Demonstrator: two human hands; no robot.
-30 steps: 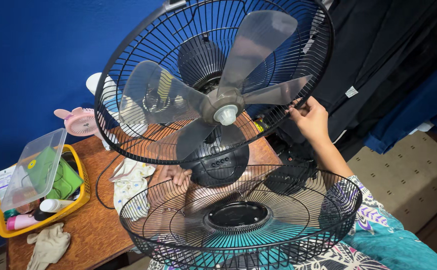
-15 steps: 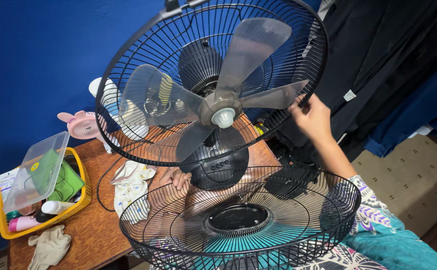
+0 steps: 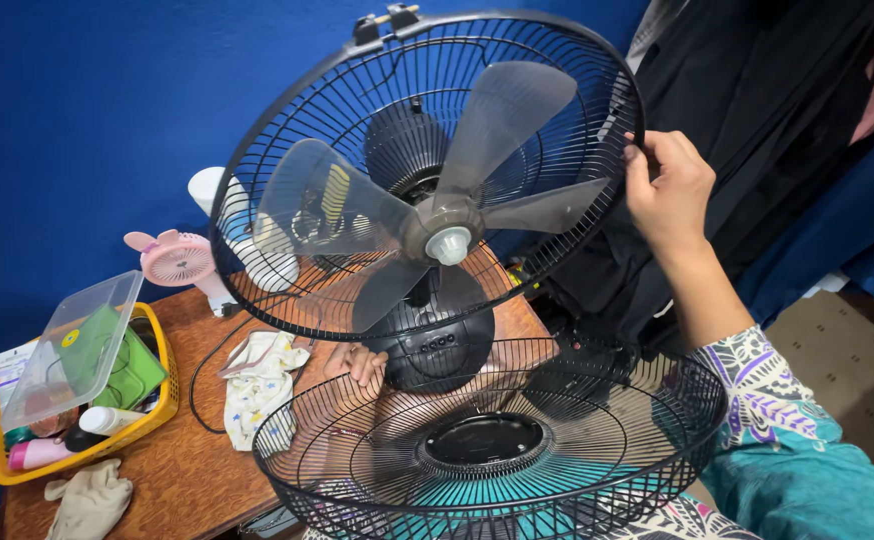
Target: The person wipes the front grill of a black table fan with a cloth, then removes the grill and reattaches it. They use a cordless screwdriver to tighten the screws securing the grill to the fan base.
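Head view: table fan's rear guard (image 3: 557,80) stands tilted, centre to upper frame, with translucent blades (image 3: 427,215) exposed. Right hand (image 3: 669,185) pinches the guard's rim at its right edge, fingers curled closed on the wire. Left hand (image 3: 357,362) rests by the fan base (image 3: 435,345), behind the detached front grille (image 3: 487,440) at lower centre; its grip cannot be told. The rim runs up and leftward from the right hand, which is the nearer one.

The rear fan guard (image 3: 557,90) is gripped at its rim by the right hand (image 3: 669,190); the detached front guard (image 3: 497,450) is held below.
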